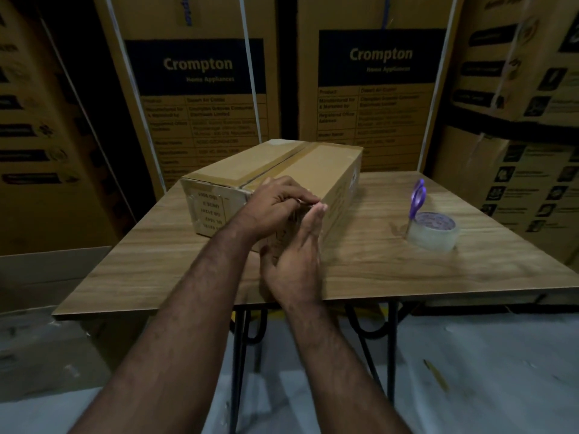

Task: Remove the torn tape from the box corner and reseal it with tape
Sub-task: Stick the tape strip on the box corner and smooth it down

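Scissors (417,198), table (438,277), blurry cartons (197,89).

We note a wood-grain tabletop (407,270) carried on black hairpin metal legs (391,349). Behind it and to both sides stand tall brown cartons (200,89), stacked close and closing off the rear; two bear dark blue panels printed "Crompton Home Appliances", and white straps (250,73) run down their faces. The floor (485,386) is pale grey and scuffed. Lighting is dim, with deep shadow between the cartons.
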The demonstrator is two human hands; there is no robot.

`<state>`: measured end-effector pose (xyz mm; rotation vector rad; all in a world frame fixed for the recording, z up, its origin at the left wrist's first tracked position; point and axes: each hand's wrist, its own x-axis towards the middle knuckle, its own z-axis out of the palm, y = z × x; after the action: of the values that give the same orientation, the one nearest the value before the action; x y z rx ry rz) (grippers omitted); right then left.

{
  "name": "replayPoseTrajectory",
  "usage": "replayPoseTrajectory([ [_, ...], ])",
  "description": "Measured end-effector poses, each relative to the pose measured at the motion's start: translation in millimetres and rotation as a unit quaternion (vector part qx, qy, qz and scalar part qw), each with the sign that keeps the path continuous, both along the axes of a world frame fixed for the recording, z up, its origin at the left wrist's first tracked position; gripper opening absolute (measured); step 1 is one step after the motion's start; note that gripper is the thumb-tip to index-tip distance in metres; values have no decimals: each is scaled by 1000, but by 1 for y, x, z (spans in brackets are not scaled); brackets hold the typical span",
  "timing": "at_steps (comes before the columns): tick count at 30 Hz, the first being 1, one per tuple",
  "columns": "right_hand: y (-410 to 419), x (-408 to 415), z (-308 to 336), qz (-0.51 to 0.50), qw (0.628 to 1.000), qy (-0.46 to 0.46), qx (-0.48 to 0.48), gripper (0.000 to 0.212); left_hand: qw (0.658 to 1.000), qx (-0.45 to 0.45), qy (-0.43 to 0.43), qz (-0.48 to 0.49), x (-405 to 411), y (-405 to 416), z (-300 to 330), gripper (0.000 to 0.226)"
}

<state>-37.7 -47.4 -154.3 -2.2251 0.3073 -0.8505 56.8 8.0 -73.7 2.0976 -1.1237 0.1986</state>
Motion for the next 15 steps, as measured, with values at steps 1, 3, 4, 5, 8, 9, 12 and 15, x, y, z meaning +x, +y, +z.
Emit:
replayPoseTrajectory([
  [1, 1, 0, -4, -3, 1000, 7, 10, 118, 1000, -4, 5, 1, 0, 0, 0, 44],
  [3, 3, -2, -13, -14, 999, 37, 24, 119, 1000, -3, 15, 4, 1, 0, -1, 43],
  [4, 3, -4, -17, -23, 998, 57, 23, 120, 1000, 0, 15, 7, 1, -1, -1, 43],
  [5, 3, -5, -21, -31, 996, 78, 16, 122, 1000, 1, 14, 9, 1, 0, -2, 43],
  [8, -1, -7, -26, -39, 990, 134, -4, 123, 1000, -2, 13, 7, -4, 0, 0, 40],
  [9, -2, -9, -26, -40, 987, 154, -12, 123, 1000, 0, 16, 8, -5, -1, 1, 37],
  [12, -12, -15, -18, -39, 970, 238, -41, 123, 1000, 3, 24, 17, -6, 1, 3, 40],
  [15, -20, -20, -13, -42, 955, 283, -76, 121, 999, 11, 20, 30, -5, 3, 4, 46],
])
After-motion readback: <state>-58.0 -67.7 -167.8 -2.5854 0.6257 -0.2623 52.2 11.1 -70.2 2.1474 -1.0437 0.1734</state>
